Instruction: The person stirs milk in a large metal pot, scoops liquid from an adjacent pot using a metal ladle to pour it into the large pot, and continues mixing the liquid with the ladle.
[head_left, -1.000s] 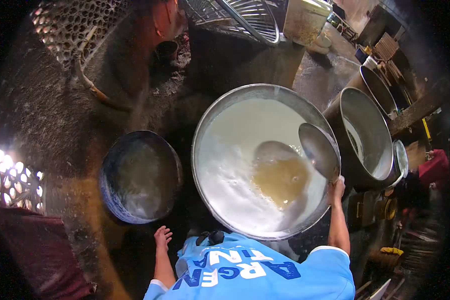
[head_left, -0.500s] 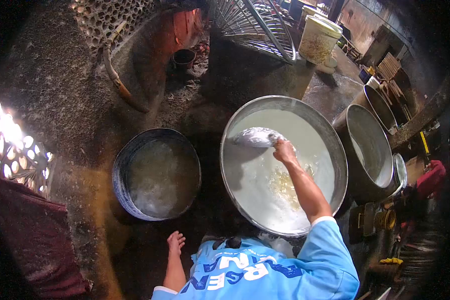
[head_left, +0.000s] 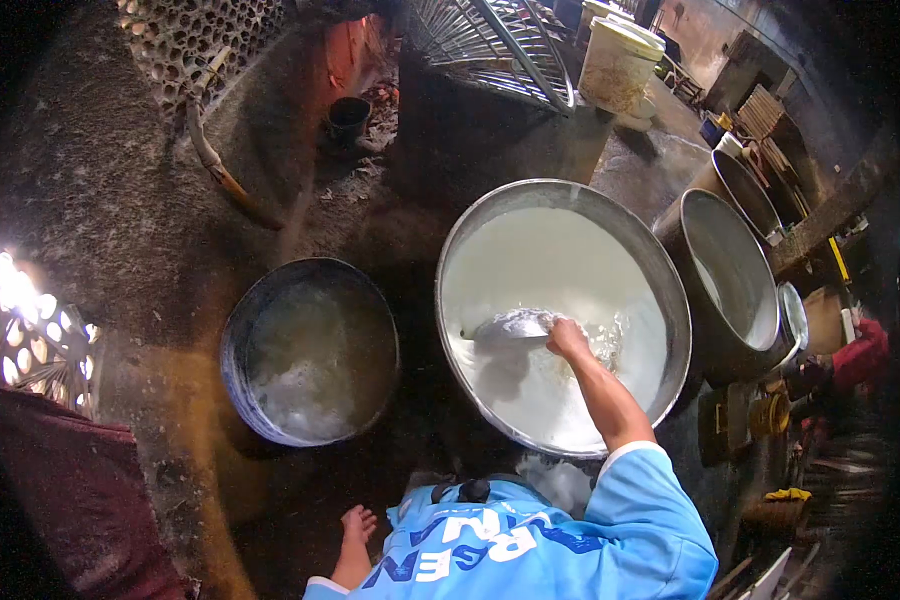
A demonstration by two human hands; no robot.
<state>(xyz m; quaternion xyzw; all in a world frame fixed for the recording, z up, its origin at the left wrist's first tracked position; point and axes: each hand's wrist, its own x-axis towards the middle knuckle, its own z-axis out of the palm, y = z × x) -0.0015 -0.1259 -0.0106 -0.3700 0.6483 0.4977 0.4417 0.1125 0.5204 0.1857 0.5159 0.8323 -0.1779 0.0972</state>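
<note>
A large round metal vat [head_left: 448,330] holds milky white liquid [head_left: 530,250] with some froth near its lower side. My right hand [head_left: 570,340] reaches over it, closed on the end of a shallow, shiny scoop [head_left: 515,325]. The scoop is low over the liquid, and a dark shadow lies below it; whether its underside touches the surface I cannot tell. My left hand [head_left: 359,522] hangs by my body below the smaller tub, its fingers loosely bent and slightly apart, holding nothing.
Left of the vat stands a smaller round tub [head_left: 232,370] of cloudy, brownish liquid with pale foam. Other big metal vats [head_left: 682,240] line the right side. A stained white bucket [head_left: 615,70] and a slatted basket [head_left: 500,50] are at the back. Dark red cloth [head_left: 60,500] hangs lower left.
My right hand and the scoop have moved toward my body across the vat. The splashing patch near my forearm has shrunk. My left hand remains by my side, slightly lower in view.
</note>
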